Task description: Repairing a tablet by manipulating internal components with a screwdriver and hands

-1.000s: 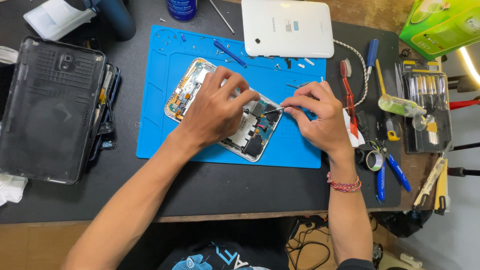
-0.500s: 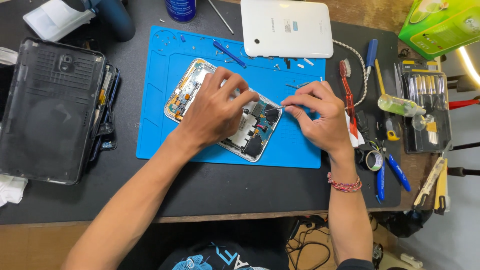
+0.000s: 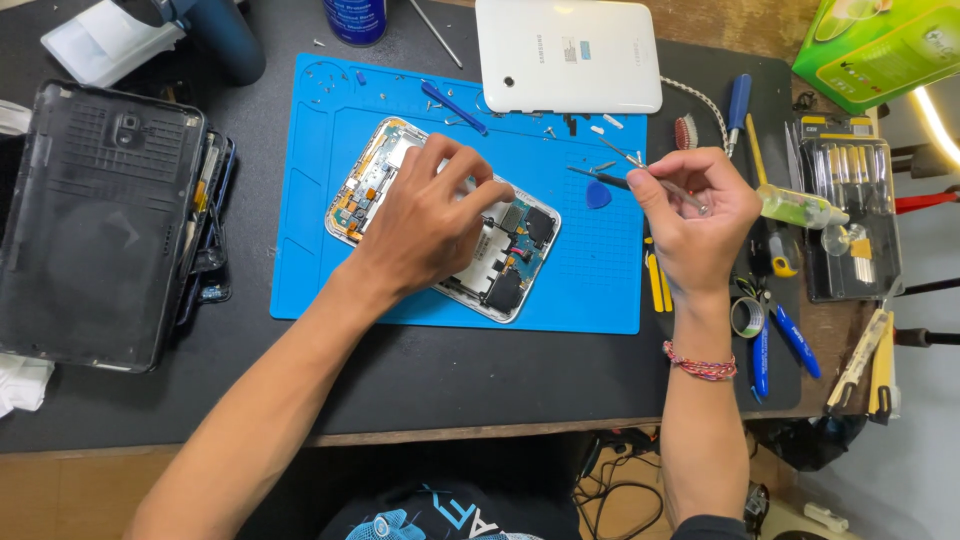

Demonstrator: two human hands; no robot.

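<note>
**Tablet teardown, board exposed and loose screws everywhere**

So here's the bench. The opened tablet with its circuit board and silver frame showing [image 3: 470,240] lies at an angle in the middle of the blue silicone work mat [image 3: 600,290]. The left hand [image 3: 425,225] rests flat on top of it, fingers curled down onto the board and pinning it; I can't tell whether anything is pinched under the fingertips. The right hand [image 3: 695,215] is lifted off to the right, over the mat's edge, fingers closed narrow around a pair of thin metal tweezers [image 3: 640,170] whose tips point up-left, away from the tablet. Can't see whether the tips carry anything, too small.

Around it: a white tablet back cover [image 3: 568,55] at the top, a small blue triangular pick [image 3: 598,195] just beside the tweezers, a blue plastic pry tool [image 3: 455,108], a black rear shell [image 3: 95,225] far left, and a tray of precision screwdrivers [image 3: 850,200] on the right.

What worries me: tiny screws [image 3: 345,75] sit loose on the mat's upper part, so one brush of a sleeve could scatter them. And a palm pressing on bare components could stress a connector, or the metal tips could scratch the board if they slip.
</note>
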